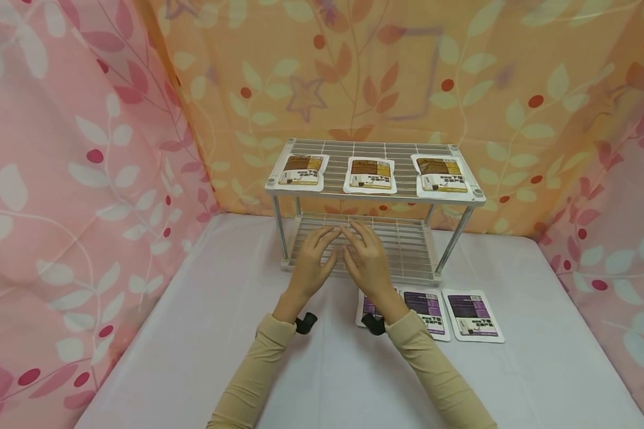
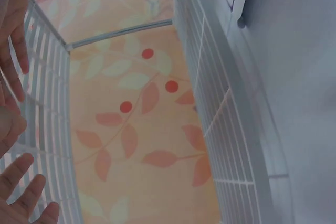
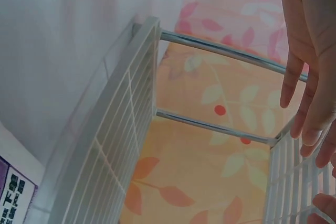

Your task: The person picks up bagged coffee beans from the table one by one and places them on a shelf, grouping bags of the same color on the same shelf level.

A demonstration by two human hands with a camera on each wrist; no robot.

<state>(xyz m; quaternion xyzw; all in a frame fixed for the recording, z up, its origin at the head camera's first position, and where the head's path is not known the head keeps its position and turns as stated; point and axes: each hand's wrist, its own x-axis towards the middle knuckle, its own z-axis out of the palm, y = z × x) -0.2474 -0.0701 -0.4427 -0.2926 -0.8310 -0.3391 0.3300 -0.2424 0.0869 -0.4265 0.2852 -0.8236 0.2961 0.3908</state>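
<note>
My left hand [image 1: 312, 266] and right hand [image 1: 368, 260] hover in front of the two-tier wire rack [image 1: 397, 195], fingertips close together. Their fingers are loosely bent and hold nothing. On the upper shelf lie three white pouches with brown-gold labels: a left pouch [image 1: 302, 173], a middle pouch [image 1: 370, 175] and a right pouch [image 1: 442, 177]. Three purple-labelled pouches lie on the table in front of the rack: a right one [image 1: 473, 316], a middle one [image 1: 427, 313], and a left one [image 1: 366, 305] partly hidden by my right hand and wrist.
The rack's lower wire shelf [image 1: 408, 247] sits close to the table, behind my hands. Metal posts [image 1: 455, 239] join the two tiers. The white-covered table [image 1: 204, 333] is bordered by floral cloth walls [image 1: 86, 179] at the back and sides.
</note>
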